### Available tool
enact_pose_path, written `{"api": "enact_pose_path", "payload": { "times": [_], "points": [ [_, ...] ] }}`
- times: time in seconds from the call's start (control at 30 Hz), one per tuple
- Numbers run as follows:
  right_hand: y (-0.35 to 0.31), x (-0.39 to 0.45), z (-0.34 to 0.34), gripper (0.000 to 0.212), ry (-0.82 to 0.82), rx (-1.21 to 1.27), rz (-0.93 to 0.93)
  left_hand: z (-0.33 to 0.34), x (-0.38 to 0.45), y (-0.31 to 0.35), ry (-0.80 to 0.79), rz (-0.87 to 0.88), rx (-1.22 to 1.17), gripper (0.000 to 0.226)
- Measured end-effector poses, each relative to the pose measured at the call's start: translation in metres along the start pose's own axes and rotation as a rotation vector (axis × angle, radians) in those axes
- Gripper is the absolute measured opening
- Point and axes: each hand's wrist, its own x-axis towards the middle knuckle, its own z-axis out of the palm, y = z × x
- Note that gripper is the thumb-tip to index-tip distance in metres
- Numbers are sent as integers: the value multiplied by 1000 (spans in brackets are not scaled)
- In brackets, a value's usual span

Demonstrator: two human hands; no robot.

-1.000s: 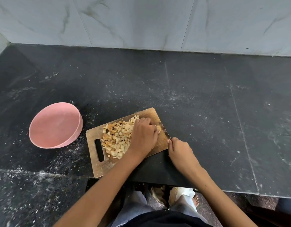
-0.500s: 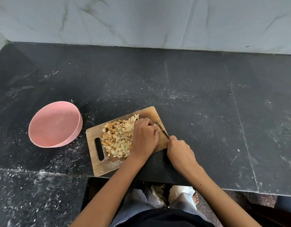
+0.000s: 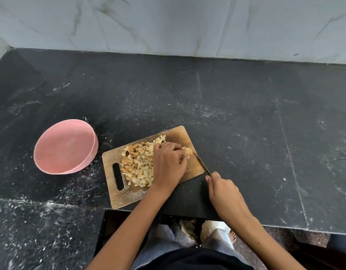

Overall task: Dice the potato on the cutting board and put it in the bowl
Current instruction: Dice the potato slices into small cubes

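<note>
A wooden cutting board (image 3: 184,136) lies on the black counter near its front edge. A heap of diced potato (image 3: 139,164) covers the board's left half. My left hand (image 3: 169,164) sits on the board with curled fingers, holding a small remaining potato piece (image 3: 188,151) at the fingertips. My right hand (image 3: 223,191) grips the handle of a knife (image 3: 202,164), whose blade lies just right of that piece. The empty pink bowl (image 3: 65,146) stands to the left of the board.
The black stone counter (image 3: 246,123) is dusted with white specks and runs back to a marble-tiled wall (image 3: 168,24). The counter's front edge has a notch where my legs and feet show below.
The right hand has drawn the knife back toward me and slightly right, exposing the small potato piece at the left fingertips. The left hand stays on the board.
</note>
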Motion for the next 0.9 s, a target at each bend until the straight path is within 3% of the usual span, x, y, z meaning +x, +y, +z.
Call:
{"api": "enact_pose_path", "payload": {
  "times": [0.3,0.9],
  "points": [
    [-22,27,-1,30,30,-18,-49,0,-5,-4,9,-32,-21,6],
    [-17,22,8,10,-26,-122,4,-5,2,1,-37,-46,-24,12]
  ]
}}
